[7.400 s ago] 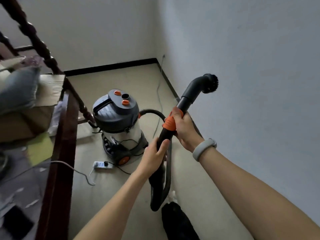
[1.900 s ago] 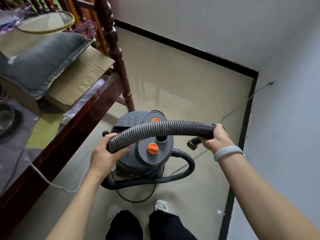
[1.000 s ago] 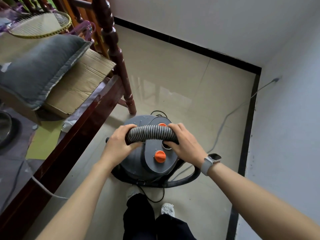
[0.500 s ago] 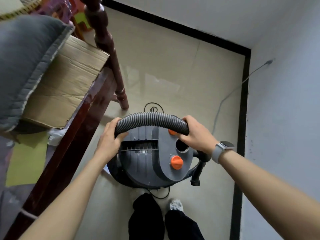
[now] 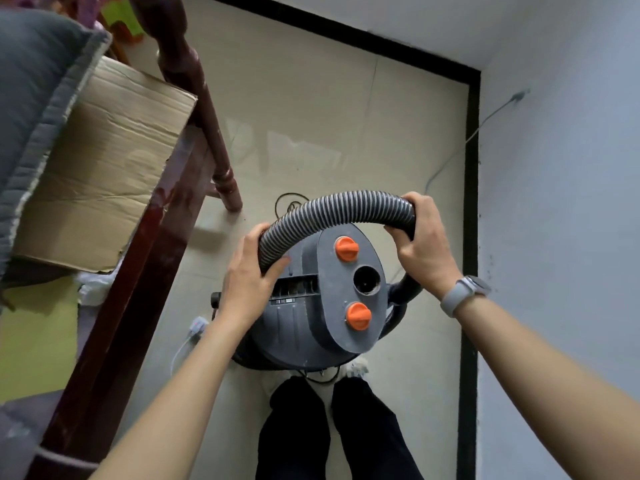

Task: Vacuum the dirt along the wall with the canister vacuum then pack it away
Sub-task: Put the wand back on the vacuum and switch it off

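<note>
The grey canister vacuum [image 5: 304, 323] stands on the floor right in front of my feet, its lid with two orange knobs facing up. A ribbed grey hose [image 5: 332, 211] arches over the far side of the lid. My left hand [image 5: 249, 275] grips the hose's left end, beside the lid. My right hand [image 5: 422, 237] grips the hose's right end, a grey watch on that wrist. More black hose [image 5: 403, 292] curves down the canister's right side. The nozzle is hidden.
A dark wooden railing [image 5: 145, 258] and turned post [image 5: 204, 109] crowd the left, with a cardboard box [image 5: 104, 161] and grey cushion [image 5: 31, 91] behind. The white wall [image 5: 561, 202] and black skirting [image 5: 471, 209] run close on the right. A white power strip [image 5: 195, 332] lies left of the canister.
Both hands have spread the hose loop wider and lifted it slightly over the canister lid. The canister's lid now looks turned, its orange knobs lined up nearer to me.
</note>
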